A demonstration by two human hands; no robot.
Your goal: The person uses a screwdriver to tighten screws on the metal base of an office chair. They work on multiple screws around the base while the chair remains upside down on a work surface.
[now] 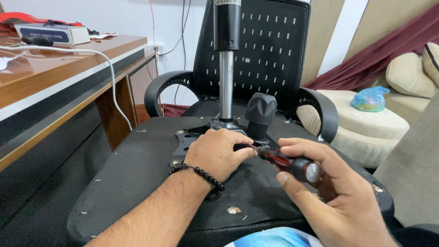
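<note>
Head view: screwdriver (286,163), red-and-black handle with silver butt cap, lies nearly level over upturned chair seat (137,174), tip pointing left under left hand (219,153); right hand (329,187) fingers closed around handle.

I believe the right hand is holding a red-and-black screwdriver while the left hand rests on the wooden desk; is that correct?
Not quite. The head view shows the left hand resting on the metal plate under the upturned chair seat, not on the desk. The right hand does hold the red-and-black screwdriver.

A red-and-black screwdriver (286,161) lies nearly level, tip toward the black metal mechanism plate (183,142) under the upturned seat.
</note>
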